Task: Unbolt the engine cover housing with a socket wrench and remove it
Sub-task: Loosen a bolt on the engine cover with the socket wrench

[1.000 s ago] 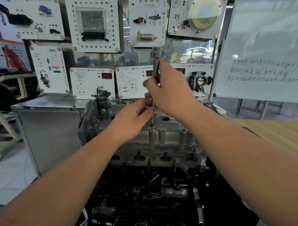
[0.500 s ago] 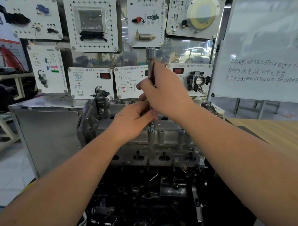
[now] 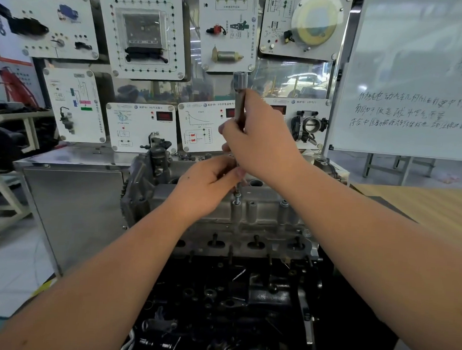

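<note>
A grey metal engine cover housing [image 3: 265, 216] sits on top of the dark engine block [image 3: 232, 302] in the middle of the view. A long socket wrench [image 3: 239, 96] stands upright over a bolt [image 3: 237, 199] on the housing's near edge. My right hand [image 3: 260, 141] grips the wrench shaft near its middle. My left hand [image 3: 208, 184] pinches the lower end of the shaft just above the bolt. The wrench tip is partly hidden by my fingers.
A wall of white demo panels [image 3: 143, 30] with car parts stands behind the engine. A whiteboard [image 3: 414, 77] with writing is at the right, a wooden table [image 3: 421, 207] below it. A steel cabinet [image 3: 69, 207] stands left of the engine.
The wrench top and my right hand shifted slightly left between the earlier frames; both hands keep their hold on the upright wrench over the same bolt.
</note>
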Action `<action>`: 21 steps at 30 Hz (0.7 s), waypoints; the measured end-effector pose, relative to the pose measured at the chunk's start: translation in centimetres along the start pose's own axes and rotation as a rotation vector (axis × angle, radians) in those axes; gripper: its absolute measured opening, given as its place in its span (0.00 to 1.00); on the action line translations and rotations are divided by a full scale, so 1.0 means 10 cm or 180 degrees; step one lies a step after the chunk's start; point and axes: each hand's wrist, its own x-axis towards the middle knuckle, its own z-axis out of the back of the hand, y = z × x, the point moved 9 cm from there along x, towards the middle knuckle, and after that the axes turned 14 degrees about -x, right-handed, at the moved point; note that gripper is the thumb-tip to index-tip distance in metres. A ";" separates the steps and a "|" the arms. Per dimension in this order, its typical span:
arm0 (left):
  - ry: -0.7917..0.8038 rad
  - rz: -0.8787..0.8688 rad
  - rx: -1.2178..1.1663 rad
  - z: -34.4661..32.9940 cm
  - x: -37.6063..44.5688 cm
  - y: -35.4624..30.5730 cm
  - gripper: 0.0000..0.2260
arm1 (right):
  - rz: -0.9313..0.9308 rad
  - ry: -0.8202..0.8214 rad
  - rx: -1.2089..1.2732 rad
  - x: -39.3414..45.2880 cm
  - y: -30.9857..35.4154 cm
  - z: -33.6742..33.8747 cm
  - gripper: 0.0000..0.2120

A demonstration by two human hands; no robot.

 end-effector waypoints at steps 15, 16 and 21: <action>0.0062 0.0252 -0.0122 -0.05 0.01 0.07 0.16 | 0.0156 0.0241 -0.0004 -0.01 0.01 -0.11 0.06; 0.0005 0.0242 -0.0120 -0.04 0.01 0.07 0.16 | 0.0151 0.0230 0.0089 -0.02 0.00 -0.11 0.08; -0.0082 0.0189 -0.0164 -0.03 0.04 0.08 0.17 | 0.0114 0.0198 0.0396 -0.09 -0.14 -0.13 0.23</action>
